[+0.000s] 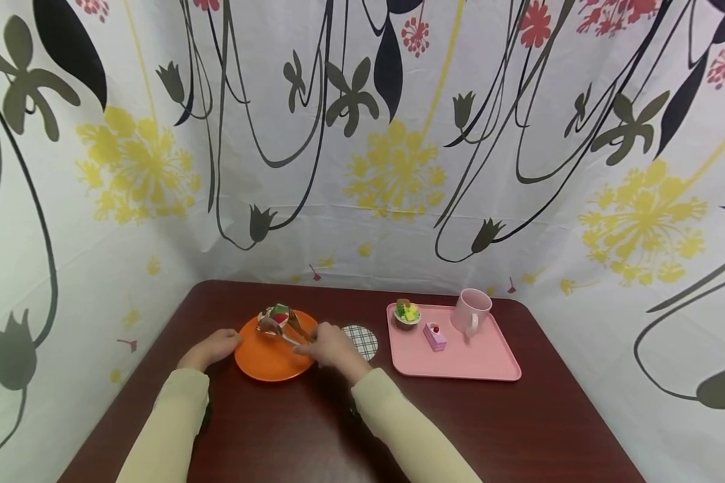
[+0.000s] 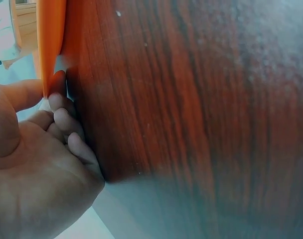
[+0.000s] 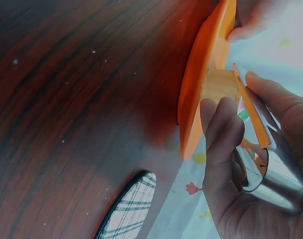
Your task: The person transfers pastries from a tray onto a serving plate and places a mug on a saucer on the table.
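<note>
An orange plate (image 1: 270, 362) lies at the left side of the table. My left hand (image 1: 219, 345) pinches its left rim; in the left wrist view, the left hand (image 2: 47, 154) has thumb and index finger on either side of the plate edge (image 2: 49, 40). My right hand (image 1: 333, 349) grips shiny metal tongs (image 1: 290, 339) over the plate. Between the tong ends is a small food piece (image 1: 280, 314) in white, green and red; how firmly they hold it I cannot tell. In the right wrist view, my right hand (image 3: 224, 144) curls round the tongs (image 3: 281, 179), beside a tan block-like side (image 3: 220, 85).
Right of the plate lies a round checked coaster (image 1: 362, 342). Farther right, a pink tray (image 1: 459, 367) bears a pink mug (image 1: 472, 310), a small cake slice (image 1: 435, 337) and a little bowl of green and yellow food (image 1: 407, 314). A patterned cloth (image 1: 314, 188) hangs behind the dark table (image 1: 278, 429).
</note>
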A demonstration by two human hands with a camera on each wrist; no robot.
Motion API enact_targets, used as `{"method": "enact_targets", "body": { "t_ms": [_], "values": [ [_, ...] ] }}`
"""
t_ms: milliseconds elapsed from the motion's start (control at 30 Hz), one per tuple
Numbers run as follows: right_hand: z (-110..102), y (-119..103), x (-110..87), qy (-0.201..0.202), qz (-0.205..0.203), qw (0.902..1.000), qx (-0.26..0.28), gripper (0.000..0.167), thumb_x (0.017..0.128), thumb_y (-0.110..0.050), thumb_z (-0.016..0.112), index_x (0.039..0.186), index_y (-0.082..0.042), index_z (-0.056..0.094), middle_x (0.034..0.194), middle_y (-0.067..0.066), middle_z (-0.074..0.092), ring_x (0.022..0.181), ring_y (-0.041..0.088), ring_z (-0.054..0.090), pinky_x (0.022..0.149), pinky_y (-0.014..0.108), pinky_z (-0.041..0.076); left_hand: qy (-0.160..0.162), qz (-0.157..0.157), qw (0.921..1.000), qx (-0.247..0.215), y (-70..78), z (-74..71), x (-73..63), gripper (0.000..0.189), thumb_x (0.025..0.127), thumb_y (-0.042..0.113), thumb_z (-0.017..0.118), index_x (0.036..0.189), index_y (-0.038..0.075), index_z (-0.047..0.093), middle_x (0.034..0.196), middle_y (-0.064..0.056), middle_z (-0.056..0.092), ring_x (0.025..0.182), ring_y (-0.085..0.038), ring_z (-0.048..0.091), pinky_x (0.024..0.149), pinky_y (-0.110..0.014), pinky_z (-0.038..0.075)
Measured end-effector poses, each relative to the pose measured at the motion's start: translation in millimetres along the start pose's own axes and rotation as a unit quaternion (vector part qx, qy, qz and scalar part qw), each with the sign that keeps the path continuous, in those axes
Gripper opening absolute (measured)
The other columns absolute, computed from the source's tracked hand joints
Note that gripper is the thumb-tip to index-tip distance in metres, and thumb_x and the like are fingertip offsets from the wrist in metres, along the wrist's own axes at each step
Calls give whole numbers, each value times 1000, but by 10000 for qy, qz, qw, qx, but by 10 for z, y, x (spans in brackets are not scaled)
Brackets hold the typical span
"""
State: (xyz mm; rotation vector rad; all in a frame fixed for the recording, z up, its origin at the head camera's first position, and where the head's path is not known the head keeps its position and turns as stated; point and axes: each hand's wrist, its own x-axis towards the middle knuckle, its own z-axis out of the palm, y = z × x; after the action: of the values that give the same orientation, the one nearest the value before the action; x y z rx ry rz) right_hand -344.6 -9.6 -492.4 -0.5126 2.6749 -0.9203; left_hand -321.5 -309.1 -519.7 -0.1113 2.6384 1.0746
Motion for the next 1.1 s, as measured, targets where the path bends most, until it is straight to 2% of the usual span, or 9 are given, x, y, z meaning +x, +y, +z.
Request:
{"method": "enact_targets", "body": {
  "t_ms": [133, 233, 367, 567, 800, 967, 1100],
  "values": [
    [11, 8, -32, -11, -20, 9999, 155, 37, 92, -49, 83, 97, -12, 74, 74, 5, 70, 58, 20, 67, 55, 33, 51, 2, 48, 10000, -2, -4, 4, -20, 37, 111, 26, 41, 115, -4, 62, 99, -14, 57, 95, -29, 54, 90, -45, 46],
    [18, 19, -53, -26, -73, 9997, 224, 37, 92, -48, 84, 92, -13, 74, 71, 6, 69, 56, 20, 66, 53, 33, 50, 10, 102, 9999, 50, 7, 23, -33, 40, 112, 25, 40, 120, -8, 61, 104, -17, 59, 97, -31, 55, 91, -47, 47],
    [27, 28, -78, -28, -110, 9997, 233, 38, 91, -49, 85, 83, -14, 72, 65, 5, 67, 54, 20, 63, 51, 33, 48, 33, 122, 9998, 174, 15, 45, -40, 47, 112, 26, 40, 131, -13, 58, 115, -22, 62, 103, -33, 57, 96, -52, 50],
    [28, 31, -127, -33, -11, 9996, 281, 39, 90, -49, 85, 83, -13, 71, 64, 4, 64, 53, 20, 61, 50, 34, 48, 22, 95, 9999, 142, 42, 23, -55, 46, 112, 25, 40, 131, -13, 58, 115, -22, 62, 104, -34, 57, 98, -53, 50],
    [-9, 64, -162, -97, 3, 9996, 248, 42, 90, -50, 85, 85, -11, 71, 64, 4, 64, 53, 20, 62, 50, 33, 48, -26, 35, 9999, 114, 52, -4, -49, 50, 111, 25, 41, 135, -15, 56, 123, -28, 63, 111, -39, 59, 108, -61, 49],
    [-36, 112, -200, -95, -108, 9998, 132, 39, 90, -49, 85, 89, -12, 72, 68, 3, 66, 54, 19, 63, 51, 33, 51, -140, 135, 9996, 211, -3, -34, -12, 49, 109, 27, 42, 131, -14, 58, 113, -23, 63, 105, -36, 59, 100, -54, 50],
    [-53, 132, -262, 60, -204, 9998, 66, 37, 90, -46, 85, 94, -11, 73, 72, 2, 67, 56, 17, 64, 53, 32, 53, -151, 162, 9996, 194, -15, -38, -16, 48, 111, 28, 41, 130, -12, 59, 109, -19, 61, 102, -33, 57, 95, -51, 49]
  ]
}}
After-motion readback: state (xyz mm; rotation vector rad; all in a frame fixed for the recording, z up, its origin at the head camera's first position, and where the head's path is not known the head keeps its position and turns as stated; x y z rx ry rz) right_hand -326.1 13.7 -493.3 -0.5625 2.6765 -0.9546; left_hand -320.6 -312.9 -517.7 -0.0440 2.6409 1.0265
